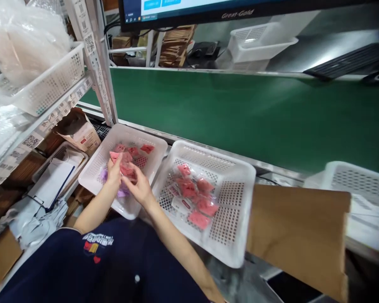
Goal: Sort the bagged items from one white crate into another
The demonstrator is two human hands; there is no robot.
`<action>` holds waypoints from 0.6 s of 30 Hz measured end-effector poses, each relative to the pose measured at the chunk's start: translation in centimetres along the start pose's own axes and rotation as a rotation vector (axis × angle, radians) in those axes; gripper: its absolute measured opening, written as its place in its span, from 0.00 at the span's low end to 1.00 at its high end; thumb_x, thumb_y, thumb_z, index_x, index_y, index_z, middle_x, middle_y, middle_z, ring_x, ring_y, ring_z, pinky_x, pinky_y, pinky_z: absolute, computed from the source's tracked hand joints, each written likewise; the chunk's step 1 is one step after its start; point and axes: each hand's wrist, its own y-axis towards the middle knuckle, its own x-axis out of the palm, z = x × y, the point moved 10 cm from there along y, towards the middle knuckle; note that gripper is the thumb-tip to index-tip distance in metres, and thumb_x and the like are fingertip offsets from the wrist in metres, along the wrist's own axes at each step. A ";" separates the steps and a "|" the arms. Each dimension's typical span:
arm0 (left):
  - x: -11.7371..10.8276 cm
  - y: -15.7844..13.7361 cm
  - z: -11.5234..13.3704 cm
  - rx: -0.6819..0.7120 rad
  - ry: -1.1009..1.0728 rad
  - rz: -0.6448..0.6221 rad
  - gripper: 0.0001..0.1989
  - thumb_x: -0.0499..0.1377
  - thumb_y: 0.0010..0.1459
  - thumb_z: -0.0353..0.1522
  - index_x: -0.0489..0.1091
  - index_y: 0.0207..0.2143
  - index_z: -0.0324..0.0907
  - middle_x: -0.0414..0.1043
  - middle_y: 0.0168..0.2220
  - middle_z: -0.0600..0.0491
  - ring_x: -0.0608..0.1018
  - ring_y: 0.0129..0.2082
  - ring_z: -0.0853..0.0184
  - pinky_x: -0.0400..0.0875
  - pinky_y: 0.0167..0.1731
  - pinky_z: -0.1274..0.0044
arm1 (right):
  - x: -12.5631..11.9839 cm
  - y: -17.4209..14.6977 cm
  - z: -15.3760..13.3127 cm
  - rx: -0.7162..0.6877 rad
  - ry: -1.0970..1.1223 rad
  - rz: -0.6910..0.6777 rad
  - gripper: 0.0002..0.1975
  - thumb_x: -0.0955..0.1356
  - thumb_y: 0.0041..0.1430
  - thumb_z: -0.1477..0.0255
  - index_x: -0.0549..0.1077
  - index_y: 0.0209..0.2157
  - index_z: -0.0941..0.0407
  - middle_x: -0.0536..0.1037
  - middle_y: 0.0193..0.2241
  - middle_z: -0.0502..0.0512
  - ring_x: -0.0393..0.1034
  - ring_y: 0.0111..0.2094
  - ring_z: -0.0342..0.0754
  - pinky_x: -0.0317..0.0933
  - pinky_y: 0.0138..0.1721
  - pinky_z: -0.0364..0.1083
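While both bare forearms reach fwd and angle toward each other from a navy shirt, the hands meet over the L basket, one of two white plastic baskets set side by side. L hand points up and away, its thumb along the near side of the pink packets; R hand slants in from the R, thumb and forefinger bent toward the same bunch. Fingers on both hands are closed on these clear-wrapped pkts, w/ only a small gap btwn R thumb and forefinger; L fingertips are mostly hidden, so can't tell exactly how they sit. Below, more pink pkts and some purple packets lie in the same basket. R basket holds a loose group of wrapped red-pink packets plus a white card. Just R of it: a cardboard box. Behind runs a wide green belt, w/ a monitor above.
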 end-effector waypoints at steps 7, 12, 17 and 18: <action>3.2 -3.4 -3.2 -0.451 -0.048 -0.337 0.18 0.68 0.63 0.45 0.80 0.44 0.40 0.85 0.43 0.39 0.87 0.55 0.45 0.84 0.57 0.58 | -4.5 0.1 0.5 0.097 0.037 0.041 0.28 0.78 0.57 0.51 0.84 0.51 0.56 0.87 0.45 0.63 0.84 0.48 0.61 0.79 0.56 0.61; 2.6 -3.6 -3.8 -0.341 0.022 -0.279 0.17 0.75 0.60 0.43 0.81 0.44 0.42 0.84 0.38 0.46 0.88 0.45 0.53 0.85 0.49 0.66 | -5.1 -1.6 -0.7 0.145 0.101 0.070 0.27 0.79 0.57 0.48 0.86 0.47 0.55 0.87 0.44 0.63 0.83 0.41 0.59 0.81 0.36 0.53; 3.5 -4.2 -2.8 -0.002 0.314 -0.422 0.14 0.77 0.58 0.42 0.83 0.36 0.43 0.84 0.37 0.48 0.85 0.44 0.56 0.81 0.53 0.68 | -6.1 -2.5 -0.9 0.214 0.177 0.148 0.31 0.82 0.50 0.44 0.85 0.41 0.56 0.86 0.37 0.61 0.81 0.32 0.55 0.78 0.28 0.51; 3.4 -4.1 -2.2 0.047 0.343 -0.424 0.12 0.76 0.59 0.41 0.84 0.35 0.43 0.85 0.39 0.47 0.85 0.47 0.54 0.79 0.57 0.67 | -6.6 -2.7 -1.2 0.204 0.143 0.146 0.31 0.82 0.50 0.43 0.85 0.40 0.56 0.85 0.34 0.60 0.80 0.31 0.55 0.79 0.28 0.52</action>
